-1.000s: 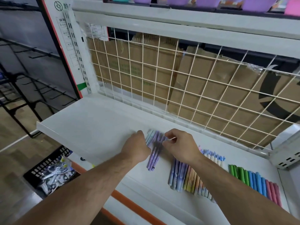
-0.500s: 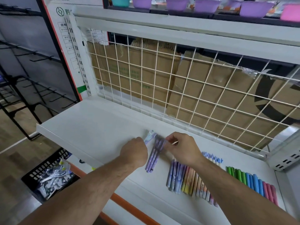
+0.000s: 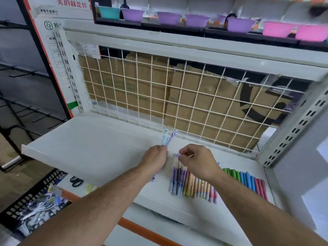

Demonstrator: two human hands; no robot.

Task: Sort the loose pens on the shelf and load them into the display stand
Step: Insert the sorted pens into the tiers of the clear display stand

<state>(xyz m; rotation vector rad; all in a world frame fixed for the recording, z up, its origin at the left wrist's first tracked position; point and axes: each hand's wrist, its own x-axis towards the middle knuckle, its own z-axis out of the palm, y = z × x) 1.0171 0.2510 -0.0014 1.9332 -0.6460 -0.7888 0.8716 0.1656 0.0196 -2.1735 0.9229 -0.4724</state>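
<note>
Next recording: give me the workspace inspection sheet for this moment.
Surface: white shelf, pens laid in rows.
Job's things: pastel pen row; green-blue-pink pen row; display stand not seen.
Clutter: scissors on the lower ledge; black basket of packets.
Hands: left hand grips two pens; right hand curled over the pastel row, its grip blurred.
Cables: nothing seen.
Surroundings: wire grid backed with cardboard; plastic basins above.

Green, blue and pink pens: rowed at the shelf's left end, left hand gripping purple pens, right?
No: head view shows the green, blue and pink pens at the right end of the shelf. The left hand does grip purple pens.
</note>
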